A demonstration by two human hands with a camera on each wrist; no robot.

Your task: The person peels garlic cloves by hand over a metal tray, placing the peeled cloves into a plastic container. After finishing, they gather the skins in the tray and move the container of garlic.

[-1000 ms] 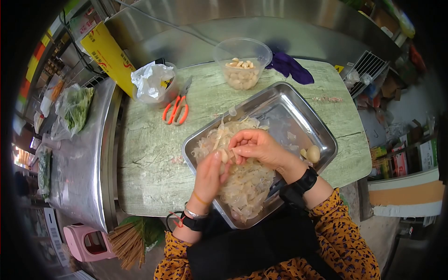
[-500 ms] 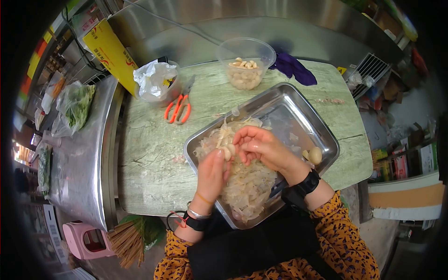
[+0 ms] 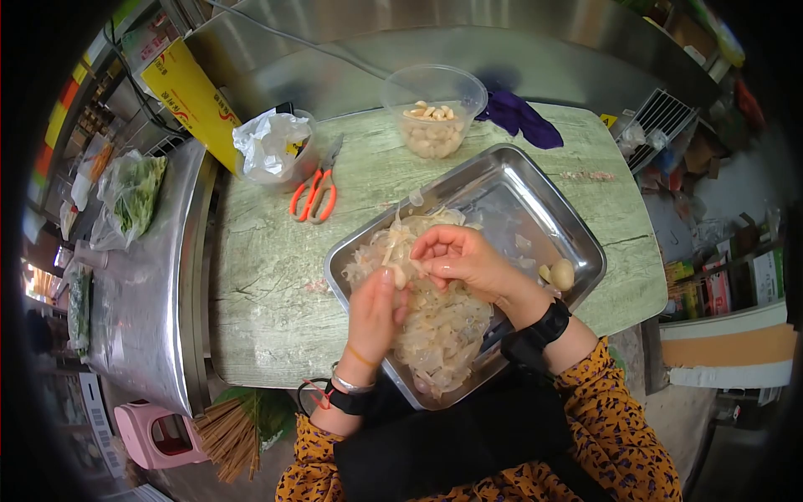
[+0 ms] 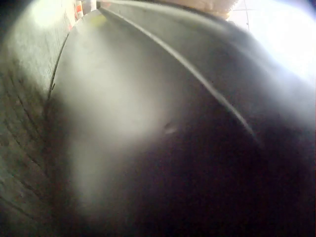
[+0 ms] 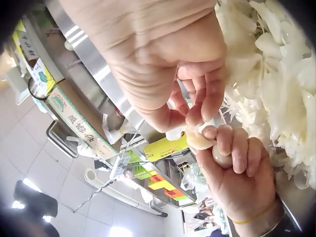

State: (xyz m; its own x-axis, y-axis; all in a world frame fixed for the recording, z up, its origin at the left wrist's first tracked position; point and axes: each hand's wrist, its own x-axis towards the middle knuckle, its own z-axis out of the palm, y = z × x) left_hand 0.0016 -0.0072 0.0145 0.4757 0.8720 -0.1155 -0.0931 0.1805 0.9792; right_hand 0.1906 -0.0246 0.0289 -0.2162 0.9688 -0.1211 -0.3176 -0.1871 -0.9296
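Note:
My left hand (image 3: 372, 311) holds a pale garlic clove (image 5: 199, 140) by thumb and forefinger. A second clove (image 5: 222, 157) sits under its curled fingers. From the other side, my right hand (image 3: 465, 263) pinches at the first clove's edge with thumb and fingertips. Both hands are above a metal tray (image 3: 577, 219), over a heap of translucent garlic skins (image 3: 445, 339). A round, unpeeled-looking garlic piece (image 3: 562, 274) lies at the tray's right side, smaller pieces beside it. The left wrist view is dark and blurred, showing no hand.
Behind the tray stands a clear plastic bowl (image 3: 391, 102) with peeled cloves (image 3: 432, 135), next to a purple cloth (image 3: 527, 121). Orange-handled scissors (image 3: 314, 199) and a tub (image 3: 293, 174) with crumpled white plastic lie at left. A steel counter (image 3: 155, 309) adjoins the table (image 3: 268, 284).
Half a second ago the right fingers were slightly apart from the clove; now they are back at it. The left hand keeps its hold. The head view shifted slightly.

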